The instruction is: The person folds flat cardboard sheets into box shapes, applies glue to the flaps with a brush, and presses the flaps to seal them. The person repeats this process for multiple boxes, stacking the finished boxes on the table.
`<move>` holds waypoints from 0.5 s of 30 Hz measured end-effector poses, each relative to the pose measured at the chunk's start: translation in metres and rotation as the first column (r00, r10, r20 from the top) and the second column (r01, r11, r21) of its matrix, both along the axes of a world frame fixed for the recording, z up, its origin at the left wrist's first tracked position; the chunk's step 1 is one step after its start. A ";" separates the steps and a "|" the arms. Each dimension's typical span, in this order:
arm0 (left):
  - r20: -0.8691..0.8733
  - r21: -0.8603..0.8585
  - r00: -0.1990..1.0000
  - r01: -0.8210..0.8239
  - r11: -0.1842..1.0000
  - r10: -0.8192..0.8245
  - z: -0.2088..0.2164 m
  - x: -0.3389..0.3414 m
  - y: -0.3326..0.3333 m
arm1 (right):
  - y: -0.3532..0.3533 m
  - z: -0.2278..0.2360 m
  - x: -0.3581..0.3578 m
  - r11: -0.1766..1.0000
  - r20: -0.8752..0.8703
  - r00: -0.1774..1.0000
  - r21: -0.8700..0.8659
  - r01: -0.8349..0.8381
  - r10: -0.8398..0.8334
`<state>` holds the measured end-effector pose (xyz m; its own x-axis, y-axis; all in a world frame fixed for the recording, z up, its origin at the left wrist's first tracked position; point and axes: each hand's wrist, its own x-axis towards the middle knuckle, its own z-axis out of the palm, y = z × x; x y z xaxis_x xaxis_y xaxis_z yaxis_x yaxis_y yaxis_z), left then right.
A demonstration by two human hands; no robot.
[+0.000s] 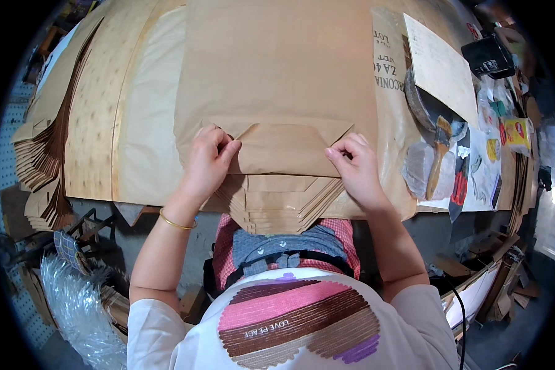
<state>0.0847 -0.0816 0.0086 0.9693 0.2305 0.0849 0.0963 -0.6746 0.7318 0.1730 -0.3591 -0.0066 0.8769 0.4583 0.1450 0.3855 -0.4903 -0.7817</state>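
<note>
Ideally, the flap (pixel 283 153) of the paper bag (pixel 277 61) is creased squarely, its sides pinched evenly by left hand (pixel 211 155) and right hand (pixel 356 163).

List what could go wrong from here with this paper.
The left hand and right hand pinch the folded flap; an uneven pull might skew or tear it. The paper stack beneath juts past the edge of the table and could slip. The red-handled tool also seems to overhang, so a knock might drop it.

Black capitals and digits, partly covered, on brown sheet (pixel 388 145); white capitals on shirt (pixel 194 345); yellow packet (pixel 517 137), black box (pixel 488 55): print too small.
</note>
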 end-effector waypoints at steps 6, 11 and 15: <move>0.061 0.441 0.988 -0.156 0.884 0.144 0.005 0.019 -0.016 | 0.024 0.005 0.007 0.937 0.075 0.984 -0.300 0.176 -0.161; -0.024 0.587 0.957 -0.219 0.779 0.288 0.013 0.043 -0.022 | 0.047 0.010 0.021 0.829 0.104 0.964 -0.492 0.265 -0.246; 0.179 0.510 0.975 0.025 0.860 -0.134 0.020 0.011 -0.022 | 0.030 0.011 -0.006 0.948 0.338 0.938 -0.267 0.173 -0.076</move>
